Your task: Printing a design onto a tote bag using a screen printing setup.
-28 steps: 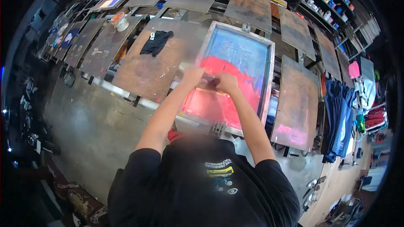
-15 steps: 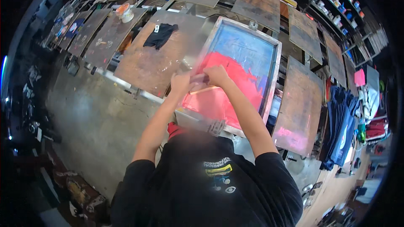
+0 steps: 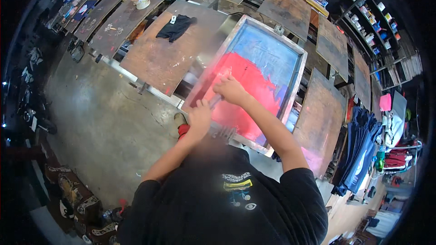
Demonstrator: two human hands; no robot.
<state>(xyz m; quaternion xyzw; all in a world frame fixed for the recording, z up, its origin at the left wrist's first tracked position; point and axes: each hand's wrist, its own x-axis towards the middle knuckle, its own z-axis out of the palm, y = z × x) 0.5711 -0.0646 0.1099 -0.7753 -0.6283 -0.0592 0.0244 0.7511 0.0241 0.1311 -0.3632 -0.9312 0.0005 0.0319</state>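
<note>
My left hand [image 3: 200,118] and my right hand [image 3: 230,90] both grip a squeegee [image 3: 214,101], held diagonally over the near left part of a screen-printing frame [image 3: 295,86]. My left hand is lower and nearer me, at the frame's left side. Red ink [image 3: 252,109] covers much of the lower and middle mesh; blue mesh [image 3: 270,47] shows at the far end. A blurred smear over the near left of the frame hides part of the squeegee and the near edge.
Printing boards flank the frame, the left one [image 3: 150,56] carrying a black garment [image 3: 177,27]. A bucket [image 3: 141,1] stands farther left. Hanging dark blue garments [image 3: 361,149] are at right, shelves of containers [image 3: 370,20] behind. A foot [image 3: 180,120] shows below on the concrete floor [image 3: 104,122].
The squeegee has swung from nearly level to diagonal, with my left hand moving down toward me and my right hand shifting left. The view has also shifted slightly.
</note>
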